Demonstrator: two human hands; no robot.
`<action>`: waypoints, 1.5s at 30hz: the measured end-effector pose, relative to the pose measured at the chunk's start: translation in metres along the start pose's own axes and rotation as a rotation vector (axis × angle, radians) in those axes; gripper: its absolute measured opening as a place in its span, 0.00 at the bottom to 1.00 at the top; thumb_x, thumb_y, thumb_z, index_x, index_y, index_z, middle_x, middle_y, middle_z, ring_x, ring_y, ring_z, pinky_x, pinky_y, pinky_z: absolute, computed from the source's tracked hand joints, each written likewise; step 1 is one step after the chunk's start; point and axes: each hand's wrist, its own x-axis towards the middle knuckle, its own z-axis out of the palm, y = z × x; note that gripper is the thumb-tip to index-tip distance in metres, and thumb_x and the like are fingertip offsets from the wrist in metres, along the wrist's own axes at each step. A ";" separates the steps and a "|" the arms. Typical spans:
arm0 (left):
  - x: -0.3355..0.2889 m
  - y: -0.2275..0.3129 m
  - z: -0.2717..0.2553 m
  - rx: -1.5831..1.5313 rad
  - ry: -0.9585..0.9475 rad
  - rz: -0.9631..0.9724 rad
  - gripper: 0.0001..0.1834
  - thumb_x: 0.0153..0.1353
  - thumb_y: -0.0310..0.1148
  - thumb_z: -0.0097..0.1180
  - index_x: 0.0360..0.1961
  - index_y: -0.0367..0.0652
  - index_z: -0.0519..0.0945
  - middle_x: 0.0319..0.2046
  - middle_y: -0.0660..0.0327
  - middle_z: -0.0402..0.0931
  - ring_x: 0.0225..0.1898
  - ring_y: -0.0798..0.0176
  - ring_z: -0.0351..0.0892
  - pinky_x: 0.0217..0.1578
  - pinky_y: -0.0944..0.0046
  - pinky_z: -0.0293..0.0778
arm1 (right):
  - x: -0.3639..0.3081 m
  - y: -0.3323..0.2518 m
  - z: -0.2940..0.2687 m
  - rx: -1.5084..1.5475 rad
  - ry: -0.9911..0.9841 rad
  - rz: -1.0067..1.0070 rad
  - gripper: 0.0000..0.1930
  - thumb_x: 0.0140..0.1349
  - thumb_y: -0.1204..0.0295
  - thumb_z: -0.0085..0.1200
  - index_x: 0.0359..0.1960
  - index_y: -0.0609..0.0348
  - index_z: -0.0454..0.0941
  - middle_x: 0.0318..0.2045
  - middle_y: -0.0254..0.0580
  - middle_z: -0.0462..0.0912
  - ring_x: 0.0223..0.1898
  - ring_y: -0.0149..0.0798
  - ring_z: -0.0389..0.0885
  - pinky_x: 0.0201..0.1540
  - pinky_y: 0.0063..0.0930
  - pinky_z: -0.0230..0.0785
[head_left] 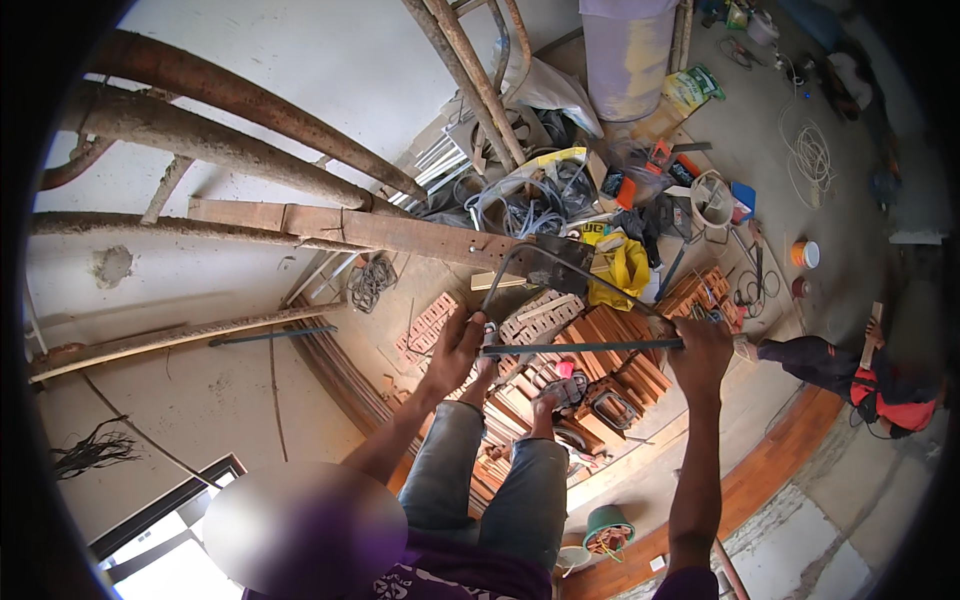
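A hacksaw (585, 348) with a dark, flat blade and a thin bent frame spans the space between my hands. My left hand (459, 343) is closed around its left end, where the frame meets the blade. At the other end, my right hand (703, 352) is wrapped round the handle side, and the palm hides the grip itself. Just beyond the saw, a long wooden beam (390, 235) comes in from the left and ends in a dark metal plate (560, 262). The saw frame overlaps this plate in view; whether they touch I cannot tell.
Below lie stacked wooden strips (610, 345) and perforated bricks (430, 325). Rusty poles (240, 155) lean at the left. A yellow bag (625, 270), a white bucket (712, 198) and a green bucket (609, 530) stand around. At right, a person in red (895, 402) holds a wooden piece.
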 end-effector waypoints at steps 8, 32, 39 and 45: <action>0.001 -0.012 -0.008 -0.256 -0.071 -0.207 0.11 0.73 0.41 0.43 0.40 0.44 0.70 0.20 0.72 0.58 0.20 0.76 0.56 0.20 0.71 0.55 | 0.029 -0.004 0.009 0.008 -0.034 -0.084 0.07 0.53 0.67 0.64 0.27 0.55 0.80 0.21 0.35 0.79 0.26 0.39 0.78 0.37 0.37 0.65; 0.021 -0.052 -0.003 -0.485 -0.293 -0.329 0.08 0.74 0.41 0.39 0.40 0.51 0.67 0.19 0.75 0.52 0.19 0.78 0.48 0.18 0.74 0.49 | -0.035 0.051 0.009 0.404 0.113 0.347 0.08 0.57 0.71 0.64 0.37 0.57 0.82 0.18 0.35 0.75 0.21 0.30 0.69 0.26 0.26 0.60; 0.019 -0.054 -0.006 -0.498 -0.275 -0.361 0.09 0.74 0.40 0.39 0.41 0.51 0.71 0.19 0.75 0.53 0.19 0.78 0.48 0.18 0.74 0.47 | -0.052 0.023 -0.017 0.688 -0.277 0.667 0.13 0.61 0.71 0.62 0.22 0.59 0.71 0.17 0.23 0.62 0.23 0.21 0.56 0.26 0.21 0.53; 0.020 -0.060 -0.008 -0.560 -0.301 -0.391 0.10 0.74 0.41 0.40 0.34 0.53 0.66 0.20 0.76 0.52 0.19 0.78 0.47 0.19 0.74 0.46 | -0.080 -0.005 0.010 0.853 -0.297 0.770 0.21 0.63 0.55 0.58 0.26 0.62 0.74 0.18 0.28 0.65 0.24 0.25 0.62 0.28 0.25 0.57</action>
